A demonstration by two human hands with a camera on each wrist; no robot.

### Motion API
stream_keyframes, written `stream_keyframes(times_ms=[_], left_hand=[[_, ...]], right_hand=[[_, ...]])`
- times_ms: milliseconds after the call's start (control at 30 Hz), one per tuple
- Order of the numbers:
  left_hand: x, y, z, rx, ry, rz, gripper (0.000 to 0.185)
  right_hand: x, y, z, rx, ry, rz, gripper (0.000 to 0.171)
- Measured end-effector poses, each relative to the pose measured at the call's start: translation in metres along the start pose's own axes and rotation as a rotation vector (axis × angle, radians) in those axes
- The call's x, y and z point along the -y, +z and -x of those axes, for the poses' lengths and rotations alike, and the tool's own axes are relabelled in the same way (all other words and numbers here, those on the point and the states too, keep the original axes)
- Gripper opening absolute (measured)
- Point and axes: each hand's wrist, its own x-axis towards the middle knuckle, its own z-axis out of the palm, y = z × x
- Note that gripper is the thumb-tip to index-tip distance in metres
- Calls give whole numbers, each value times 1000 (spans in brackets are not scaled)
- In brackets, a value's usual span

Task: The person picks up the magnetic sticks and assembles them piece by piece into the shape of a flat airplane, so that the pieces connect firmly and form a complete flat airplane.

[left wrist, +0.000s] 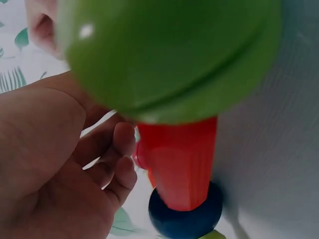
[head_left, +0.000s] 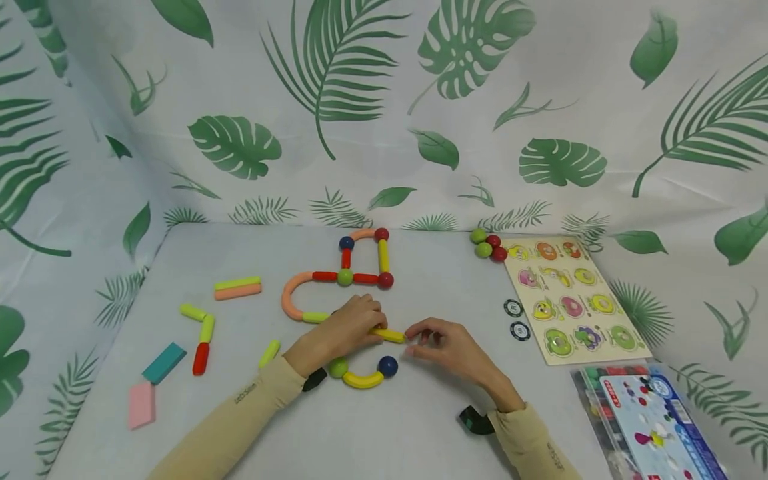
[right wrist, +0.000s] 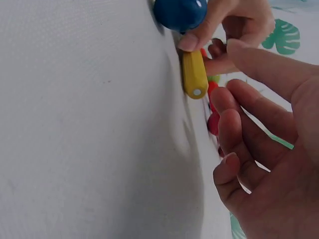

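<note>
My left hand [head_left: 373, 326] pinches a short yellow stick [head_left: 387, 335] lying on the grey table [head_left: 420, 427]. In the right wrist view its fingertips [right wrist: 192, 42] hold that yellow stick [right wrist: 193, 74] just below a blue ball [right wrist: 179, 12]. My right hand [head_left: 420, 337] hovers beside the stick's free end with loosely curled fingers [right wrist: 244, 149], holding nothing. In front of the hands lies a curved yellow piece [head_left: 363, 381] between a green ball [head_left: 338, 367] and a blue ball [head_left: 387, 365]. The left wrist view is filled by a green ball [left wrist: 169, 55], a red stick [left wrist: 182, 164] and a dark blue ball [left wrist: 187, 219].
A built figure of sticks and balls [head_left: 354, 277] lies behind the hands. Loose sticks [head_left: 204, 333] and flat blocks [head_left: 164, 363] lie at the left. At the right are a peg puzzle board [head_left: 570, 300], several balls [head_left: 489, 245], two round chips [head_left: 513, 308] and a toy box [head_left: 648, 420].
</note>
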Motion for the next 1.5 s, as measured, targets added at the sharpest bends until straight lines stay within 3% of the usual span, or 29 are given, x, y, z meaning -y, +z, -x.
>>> stream_keyframes(times_ms=[100, 200, 367, 567, 733, 1000, 1233, 1500], left_hand=[[0, 0, 1, -3, -13, 1, 26], [1, -1, 7, -54, -22, 9, 28], [2, -5, 29, -171, -48, 46, 24], [-6, -7, 52, -227, -39, 122, 22], [-14, -3, 58, -221, 1, 140, 22], [-20, -1, 62, -188, -7, 145, 23], [-24, 6, 60, -166, 3, 135, 29], [-30, 15, 53, -148, -51, 90, 40]], right_hand=[[-1, 1, -1, -19, 7, 5, 27], [-1, 1, -5, -30, 3, 32, 23], [2, 2, -16, -64, -42, 110, 18], [7, 5, -31, -82, -66, 130, 18], [9, 11, -41, -37, -26, 115, 20], [13, 18, -50, 47, -4, 145, 22], [16, 20, -53, 37, -6, 187, 15], [17, 27, -55, -62, 112, 140, 14]])
